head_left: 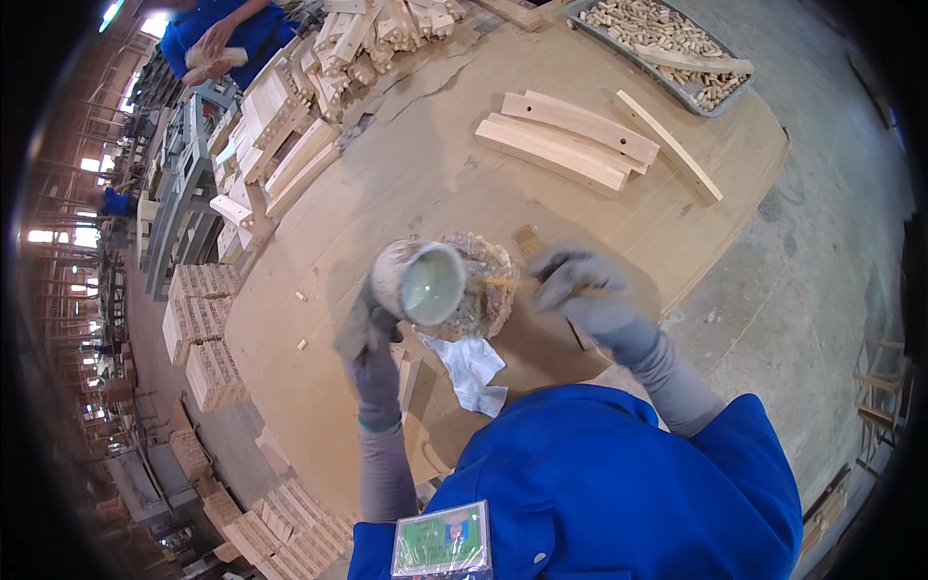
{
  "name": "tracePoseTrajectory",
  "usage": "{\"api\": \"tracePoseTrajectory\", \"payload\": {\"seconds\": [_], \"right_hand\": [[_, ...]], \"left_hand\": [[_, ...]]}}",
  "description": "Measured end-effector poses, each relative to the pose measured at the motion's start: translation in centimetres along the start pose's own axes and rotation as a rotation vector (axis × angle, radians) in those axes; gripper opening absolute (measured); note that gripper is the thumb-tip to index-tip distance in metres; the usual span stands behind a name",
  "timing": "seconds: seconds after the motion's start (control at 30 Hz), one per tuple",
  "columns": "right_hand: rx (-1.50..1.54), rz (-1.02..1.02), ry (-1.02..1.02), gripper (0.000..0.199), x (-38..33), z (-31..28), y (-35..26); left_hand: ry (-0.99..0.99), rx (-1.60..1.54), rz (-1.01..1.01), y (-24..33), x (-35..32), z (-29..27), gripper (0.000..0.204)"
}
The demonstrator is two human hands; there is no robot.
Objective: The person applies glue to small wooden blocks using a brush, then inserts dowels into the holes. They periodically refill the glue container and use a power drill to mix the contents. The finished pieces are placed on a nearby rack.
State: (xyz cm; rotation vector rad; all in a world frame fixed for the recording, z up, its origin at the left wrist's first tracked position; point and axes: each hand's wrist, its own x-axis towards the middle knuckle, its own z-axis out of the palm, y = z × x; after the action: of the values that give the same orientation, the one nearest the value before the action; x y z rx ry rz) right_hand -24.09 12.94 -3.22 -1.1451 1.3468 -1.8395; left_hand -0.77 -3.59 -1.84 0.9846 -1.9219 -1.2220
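Observation:
My left hand (369, 329), in a grey glove, is wrapped round a cup (389, 275) tipped toward me, with pale, milky liquid inside. My right hand (580, 280), also gloved, pinches a thin yellowish stick (509, 282). The stick points left toward the cup's rim; its far tip is too blurred to make out. Just right of the cup, a crusty, caked round lump (495, 304) sits on the table. A crumpled white cloth (471, 373) lies in front of it. Beyond my hands lie curved wooden pieces (561, 155) with drilled holes, and a single wooden strip (669, 147).
A grey tray (703, 108) of wooden dowels stands at the table's far right. Wooden parts (280, 106) are heaped along the far left edge. Stacked wood (203, 319) stands left of the table (309, 406). Another person (227, 39) holds a wooden piece at the far left.

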Motion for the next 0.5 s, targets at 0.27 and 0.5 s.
{"api": "tracePoseTrajectory", "payload": {"seconds": [0.27, 0.5], "right_hand": [[0.809, 0.791, 0.274, 0.022, 2.4, -3.2, 7.4], [0.063, 0.769, 0.114, 0.024, -0.8, -4.1, 7.5]], "left_hand": [[0.174, -0.523, -0.114, 2.7, -0.4, -0.3, 0.038], [0.214, -0.484, -0.158, 2.0, -3.2, -3.6, 0.043]]}}
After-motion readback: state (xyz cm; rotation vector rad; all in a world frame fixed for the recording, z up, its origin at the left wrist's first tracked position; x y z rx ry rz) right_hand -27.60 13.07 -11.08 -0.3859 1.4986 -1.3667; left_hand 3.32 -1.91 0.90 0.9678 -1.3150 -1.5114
